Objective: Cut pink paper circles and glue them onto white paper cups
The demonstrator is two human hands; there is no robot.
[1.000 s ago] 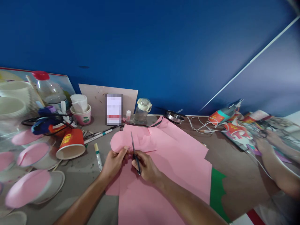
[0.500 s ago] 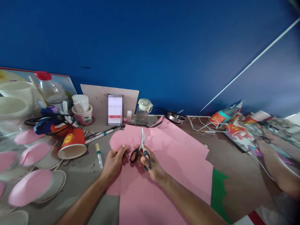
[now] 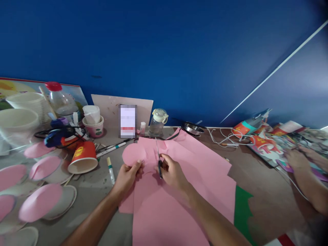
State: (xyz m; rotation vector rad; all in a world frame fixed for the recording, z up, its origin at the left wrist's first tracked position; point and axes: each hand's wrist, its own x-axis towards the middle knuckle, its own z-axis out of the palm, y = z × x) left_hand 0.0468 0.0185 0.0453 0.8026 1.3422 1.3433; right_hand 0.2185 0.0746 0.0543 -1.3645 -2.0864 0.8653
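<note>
A round pink paper disc (image 3: 133,153) is pinched at its lower edge by my left hand (image 3: 132,173), thumb on top. My right hand (image 3: 172,171) grips black-handled scissors (image 3: 159,160), seen nearly edge-on with the blades pointing away from me and looking closed. Beneath both hands lie large sheets of pink paper (image 3: 179,208), overlapping on the table. Paler pink scraps rest around the blades. A marker (image 3: 111,171) with a cream cap lies left of my left hand.
Several white bowls topped with pink paper (image 3: 41,202) crowd the left, beside a tipped red paper cup (image 3: 83,159). A screen (image 3: 127,120), a glass jar (image 3: 158,122) and a round metal tin (image 3: 192,128) line the wall. At right are white cables (image 3: 222,138) and another person's arm (image 3: 307,184).
The scissors have turned from showing both handle loops and parted blades to edge-on and closed. The pink disc now shows more fully. The whole view has shifted slightly.
</note>
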